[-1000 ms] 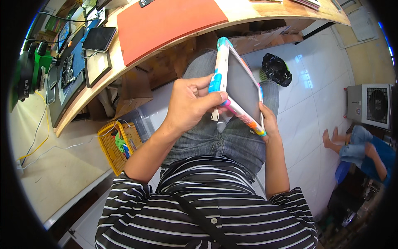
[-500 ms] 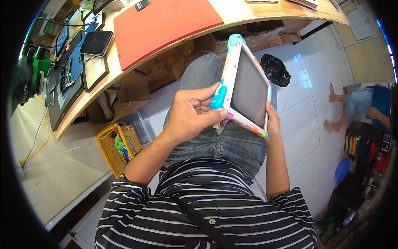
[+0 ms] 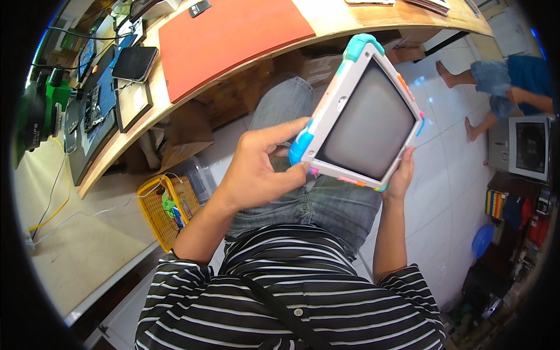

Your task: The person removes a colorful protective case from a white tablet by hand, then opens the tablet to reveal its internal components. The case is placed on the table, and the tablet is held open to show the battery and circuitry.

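Over my lap I hold a tablet (image 3: 366,116) in a white case with turquoise, blue, pink and orange bumpers. Its dark grey screen faces up toward me and it is tilted. My left hand (image 3: 256,166) pinches the blue corner at the lower left, thumb on the near edge. With my right hand (image 3: 401,175) I grip the lower right corner, the fingers partly hidden behind the case.
A wooden desk (image 3: 338,20) with an orange-red mat (image 3: 233,41) spans the top. At left lie a phone (image 3: 135,63) and green equipment (image 3: 55,96). A yellow basket (image 3: 157,213) stands below. Another person's bare legs (image 3: 466,76) show at right, near a white-framed appliance (image 3: 529,146).
The tablet has turned so its screen faces me more fully, and its right side has shifted right with my right hand. The other person at right has moved farther up in view.
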